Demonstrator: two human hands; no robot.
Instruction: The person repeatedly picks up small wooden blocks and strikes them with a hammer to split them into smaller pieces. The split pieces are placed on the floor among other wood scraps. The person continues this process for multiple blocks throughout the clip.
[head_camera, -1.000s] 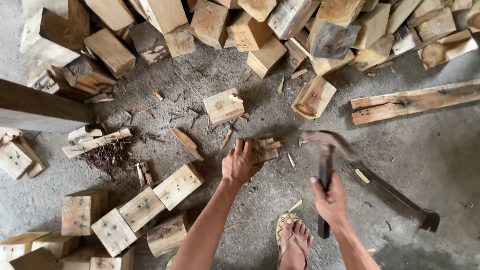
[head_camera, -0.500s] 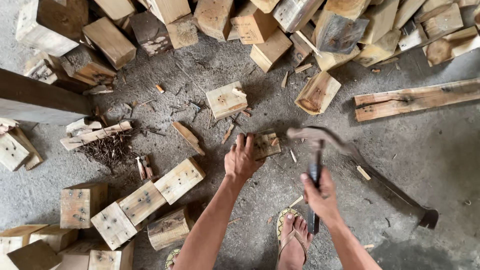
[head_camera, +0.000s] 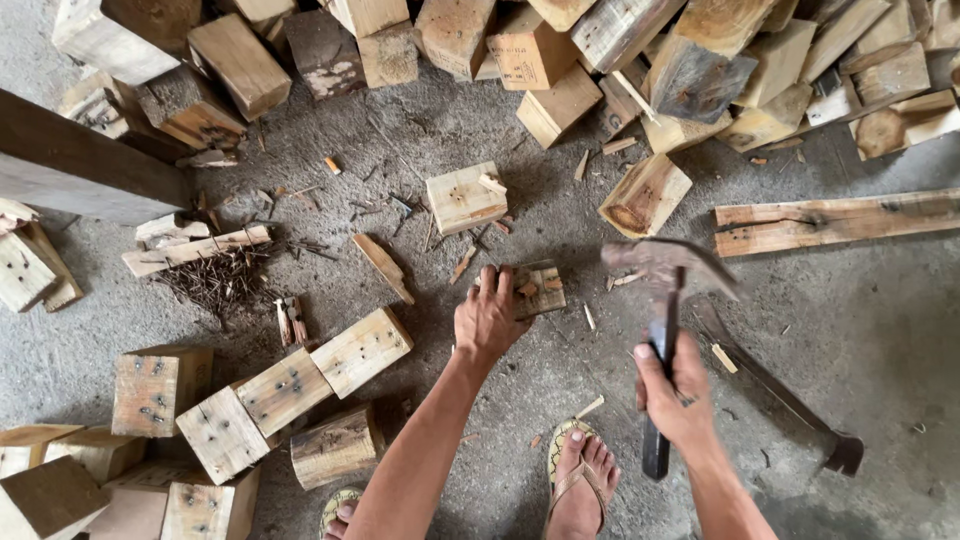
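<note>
On the grey concrete floor (head_camera: 880, 330), the left hand (head_camera: 488, 322) grips a small nailed wooden block (head_camera: 538, 288); at 3 o'clock, across open floor, the right hand (head_camera: 678, 385) clasps a raised steel claw hammer (head_camera: 662, 275).

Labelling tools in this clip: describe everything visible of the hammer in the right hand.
The claw hammer has a dull grey, worn metal head with a curved claw and a dark straight handle. The right hand grips the handle low down, head raised and motion-blurred above the grey concrete floor, beside the small wooden block under the left hand.
</note>
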